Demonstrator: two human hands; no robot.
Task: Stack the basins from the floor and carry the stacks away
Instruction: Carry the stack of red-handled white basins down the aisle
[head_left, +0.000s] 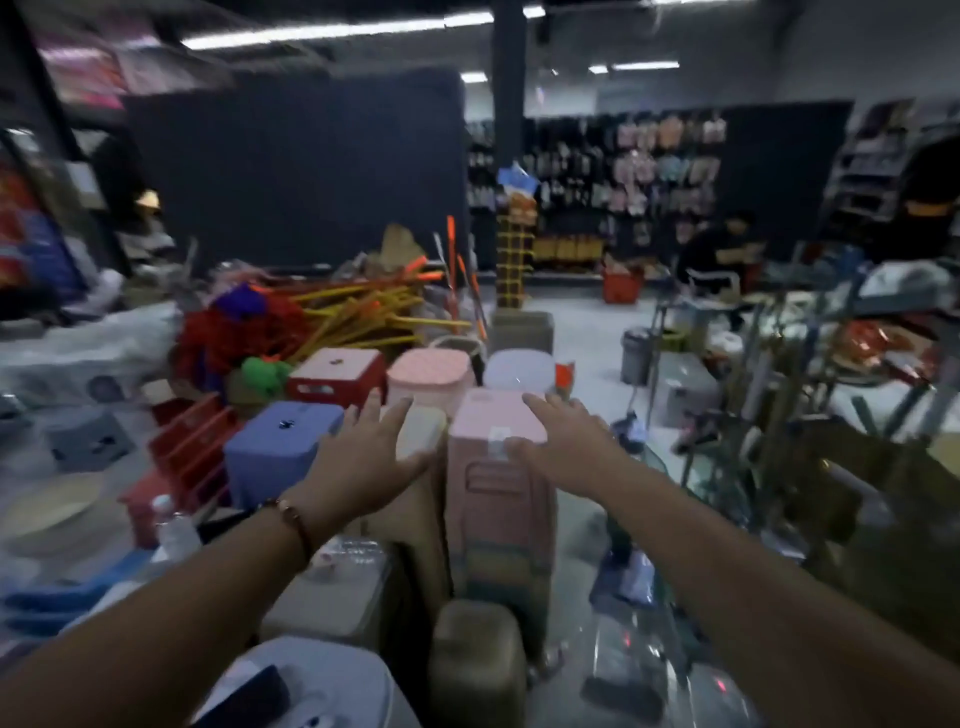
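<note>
A tall stack of upturned pink basins (498, 457) stands on the floor in front of me, with a paper label on its top. My right hand (563, 441) reaches out with straight fingers at the stack's top right corner. My left hand (363, 457) is stretched forward, fingers spread, just left of a cream basin stack (421, 434) beside the pink one. Neither hand grips anything. Further stacks stand around: blue (270, 447), red (337, 374), pale pink (431, 374), white (519, 370). The picture is motion-blurred.
A pile of yellow-handled mops (332, 317) lies behind the stacks. Red crates (192, 447) sit at the left, a grey bin (638, 356) and metal racks (769, 374) at the right. A seated person (722, 249) is in the background by shelves. Olive basins (478, 660) stand near my feet.
</note>
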